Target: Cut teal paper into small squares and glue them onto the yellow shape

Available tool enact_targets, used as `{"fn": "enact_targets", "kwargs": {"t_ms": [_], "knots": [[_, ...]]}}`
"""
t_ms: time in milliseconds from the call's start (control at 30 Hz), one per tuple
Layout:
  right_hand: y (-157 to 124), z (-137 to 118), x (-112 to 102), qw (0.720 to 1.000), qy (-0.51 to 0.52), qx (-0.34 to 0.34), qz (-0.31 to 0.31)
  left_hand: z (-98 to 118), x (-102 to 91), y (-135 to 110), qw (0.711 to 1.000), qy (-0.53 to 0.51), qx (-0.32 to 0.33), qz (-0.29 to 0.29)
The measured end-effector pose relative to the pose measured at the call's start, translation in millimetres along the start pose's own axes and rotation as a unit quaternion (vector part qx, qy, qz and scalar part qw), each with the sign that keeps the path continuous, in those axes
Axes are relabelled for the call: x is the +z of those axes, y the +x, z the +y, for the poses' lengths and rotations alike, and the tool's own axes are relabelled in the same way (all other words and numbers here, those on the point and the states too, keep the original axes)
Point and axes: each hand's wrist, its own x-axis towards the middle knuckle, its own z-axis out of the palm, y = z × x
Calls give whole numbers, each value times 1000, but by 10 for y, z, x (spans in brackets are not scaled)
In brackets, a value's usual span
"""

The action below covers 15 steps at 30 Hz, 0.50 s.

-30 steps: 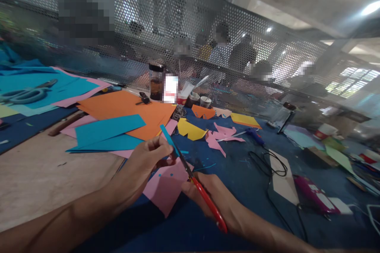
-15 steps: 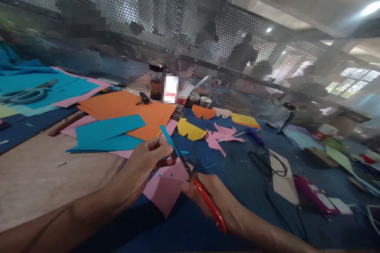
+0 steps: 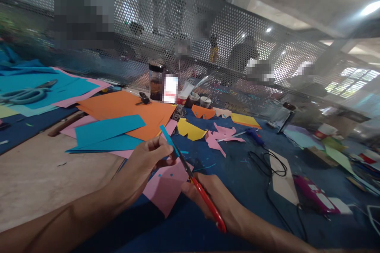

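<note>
My left hand (image 3: 152,154) pinches a narrow strip of blue paper (image 3: 167,134) between thumb and fingers. In my right hand (image 3: 218,193) is a pair of red-handled scissors (image 3: 209,202), its fingers wrapped round the handles. The dark blades reach up and left to the blue strip, close by my left fingertips; whether they are parted is hard to make out. Below both hands lies a pink paper piece (image 3: 166,193) with small blue snippets on it. More thin blue offcuts (image 3: 208,167) lie on the dark blue table (image 3: 243,213) just beyond the scissors.
Folded blue paper (image 3: 109,130) and orange sheets (image 3: 127,104) lie at left, with grey scissors (image 3: 26,94) farther off. Yellow (image 3: 191,130) and pink cut shapes (image 3: 221,136) lie ahead. A corded blue glue gun (image 3: 255,136) is at right. A perforated metal screen (image 3: 133,39) stands behind.
My hands, the scissors and the blue strip look almost unmoved. Behind the screen, people have shifted slightly.
</note>
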Motion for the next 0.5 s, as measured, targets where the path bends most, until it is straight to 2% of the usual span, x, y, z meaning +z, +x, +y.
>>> {"fn": "enact_targets", "kwargs": {"t_ms": [333,500], "knots": [[-7,-2,1,1000,2,-15,0,8,-1,-13,1000,-3,-3,-4],[-2,3,9,1000,1,8,2,6,0,-7,1000,1,4,-8]]}}
